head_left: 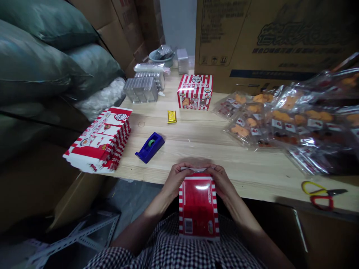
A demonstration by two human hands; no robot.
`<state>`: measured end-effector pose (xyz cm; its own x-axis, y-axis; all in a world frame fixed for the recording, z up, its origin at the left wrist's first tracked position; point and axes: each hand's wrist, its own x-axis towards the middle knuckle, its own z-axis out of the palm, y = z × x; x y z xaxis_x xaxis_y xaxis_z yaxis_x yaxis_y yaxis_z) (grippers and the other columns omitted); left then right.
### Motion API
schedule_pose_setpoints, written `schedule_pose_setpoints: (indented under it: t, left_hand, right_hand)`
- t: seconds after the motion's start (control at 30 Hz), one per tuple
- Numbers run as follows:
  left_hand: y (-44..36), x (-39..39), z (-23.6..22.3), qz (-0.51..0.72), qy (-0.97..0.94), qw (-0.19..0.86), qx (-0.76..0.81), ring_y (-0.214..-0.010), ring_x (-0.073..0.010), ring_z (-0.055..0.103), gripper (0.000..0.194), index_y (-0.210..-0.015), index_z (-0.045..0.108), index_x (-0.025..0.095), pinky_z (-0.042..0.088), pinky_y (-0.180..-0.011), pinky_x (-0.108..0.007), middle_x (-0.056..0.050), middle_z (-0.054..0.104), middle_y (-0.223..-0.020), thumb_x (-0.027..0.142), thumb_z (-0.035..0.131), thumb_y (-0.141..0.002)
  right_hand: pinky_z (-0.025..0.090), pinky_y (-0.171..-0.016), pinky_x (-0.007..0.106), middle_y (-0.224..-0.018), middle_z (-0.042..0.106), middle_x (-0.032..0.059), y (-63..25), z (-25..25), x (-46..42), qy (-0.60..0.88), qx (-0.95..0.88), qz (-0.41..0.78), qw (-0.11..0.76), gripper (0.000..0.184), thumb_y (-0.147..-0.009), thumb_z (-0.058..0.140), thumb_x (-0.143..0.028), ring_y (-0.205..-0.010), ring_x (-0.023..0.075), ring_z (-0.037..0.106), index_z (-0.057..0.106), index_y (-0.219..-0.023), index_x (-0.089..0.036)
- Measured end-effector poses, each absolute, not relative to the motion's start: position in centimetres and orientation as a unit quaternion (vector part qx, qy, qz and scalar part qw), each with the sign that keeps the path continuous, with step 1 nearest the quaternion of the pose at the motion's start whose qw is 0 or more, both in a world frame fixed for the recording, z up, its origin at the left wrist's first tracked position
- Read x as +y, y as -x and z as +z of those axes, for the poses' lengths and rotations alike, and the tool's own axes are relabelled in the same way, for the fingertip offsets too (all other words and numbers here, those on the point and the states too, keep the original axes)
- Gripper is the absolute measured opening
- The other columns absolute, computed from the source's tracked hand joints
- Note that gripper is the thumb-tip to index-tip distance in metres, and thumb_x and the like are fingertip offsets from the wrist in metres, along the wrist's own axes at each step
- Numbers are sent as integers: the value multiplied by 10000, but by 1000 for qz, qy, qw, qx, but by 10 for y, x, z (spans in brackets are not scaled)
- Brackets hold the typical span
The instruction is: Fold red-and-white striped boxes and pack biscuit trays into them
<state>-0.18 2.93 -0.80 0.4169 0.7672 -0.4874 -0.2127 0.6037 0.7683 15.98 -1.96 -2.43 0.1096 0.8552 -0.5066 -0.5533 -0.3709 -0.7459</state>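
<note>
Between my hands, at the table's front edge, is a red carton [198,203] with white-striped sides and a barcode low on its face. My left hand [179,175] grips its far left corner, thumb on the white flap at the far end. On the far right corner, my right hand [220,177] holds the same flap edge. Fingers of both hands are partly hidden behind the carton. Beyond them on the table lie a blue tape dispenser [150,147] with a green core and a small yellow packet [171,117]. An assembled red-and-white striped box [195,92] stands farther back.
Flat striped cartons [101,140] are stacked at the left edge. Clear plastic cases [141,89] stand behind. Bagged orange toys [263,119] heap up on the right, with scissors [322,194] near the front edge. A large cardboard box [266,45] walls the back; sacks [36,59] pile at left.
</note>
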Motion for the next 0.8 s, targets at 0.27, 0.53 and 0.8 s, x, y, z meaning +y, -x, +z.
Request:
schedule_pose_setpoints:
  t: [0.27,0.53,0.8]
  left_hand:
    - [4,27,-19,284,-285,784,472,-542,-142,627,153,-705,739,125,448,-551,-230,-44,724,-653,62,661,-589]
    - [28,34,7,252,-353,836,336,-1023,-251,702,308,-1074,767,143,489,-926,-318,-117,764,-1072,250,704,-792]
    - [35,35,2,245,-355,841,328,-1105,-279,685,339,-1097,768,140,472,-995,-342,-135,734,-1183,173,682,-771]
  right_hand:
    - [443,-548,245,-654,735,7,-163,-18,-27,509,-164,665,521,68,-655,715,-170,-552,142,608,762,-702,-185]
    - [499,-929,314,-1205,725,44,-186,-8,-42,453,-256,694,497,253,-854,675,-351,-1075,227,676,772,-1066,-253]
    - [438,-1057,369,-1281,693,73,-180,-15,-42,467,-288,671,499,241,-866,662,-348,-1245,263,594,789,-1042,-243]
